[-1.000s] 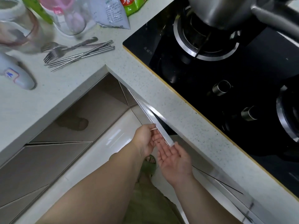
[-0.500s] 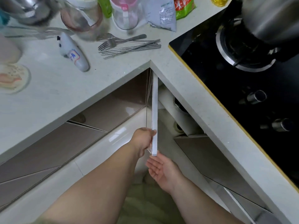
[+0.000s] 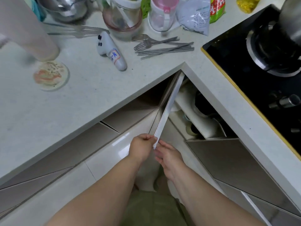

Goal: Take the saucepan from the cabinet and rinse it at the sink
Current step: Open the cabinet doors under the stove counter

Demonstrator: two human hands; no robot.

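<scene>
Now the glossy taupe cabinet door (image 3: 169, 105) stands swung well out from the corner under the pale speckled stone surface (image 3: 73, 103), where a second ago it lay nearly shut against the cabinet front. That opening matters: the white shelving inside the cabinet (image 3: 203, 126) is exposed, so reaching in is the step at hand, and nothing of the rinsing has begun.

From the head view, the left hand (image 3: 143, 148) is closed around the door's free bottom edge, fingers curled over it. The right hand (image 3: 169, 156) lies just beside it on the other face of the door, fingers loosely extended against the edge, holding nothing else.

Inside, beyond and to the right of both hands, sit dark round vessels (image 3: 202, 105) and a thin metal handle (image 3: 219, 125); I cannot tell which, if any, is the saucepan. It is not in either hand. A sink is not in view. On the black glass hob (image 3: 244, 62) stands a steel pot (image 3: 291, 18), well apart from the hands.
</scene>
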